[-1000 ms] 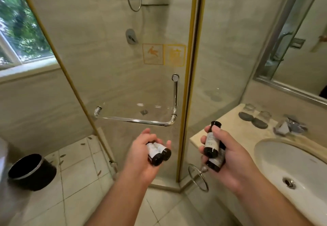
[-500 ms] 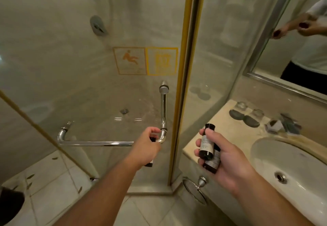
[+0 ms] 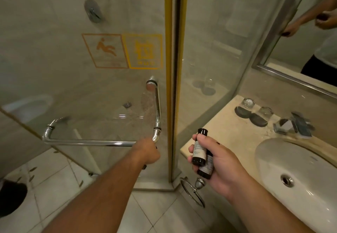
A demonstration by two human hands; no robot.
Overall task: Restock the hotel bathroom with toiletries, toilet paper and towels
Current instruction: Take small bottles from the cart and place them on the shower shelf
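**Left hand on the shower door, 2 toiletry bottles held ready in the right**

The right hand [image 3: 218,163] is wrapped snugly round 2 dark toiletry bottles [image 3: 199,152], caps toward 12 o'clock. The left hand [image 3: 147,153] is closed round the bend of the chrome handle [image 3: 102,143] on the glass shower door [image 3: 73,86]. A dark sliver under its fist is possibly more bottles, though too hidden to confirm. At 2 o'clock from the right hand, the vanity counter [image 3: 228,132] carries 2 upturned glasses [image 3: 248,103] beside the sink [image 3: 310,181]. Restocking looks early: the bottles are unplaced, and towels and toilet paper seemingly remain.
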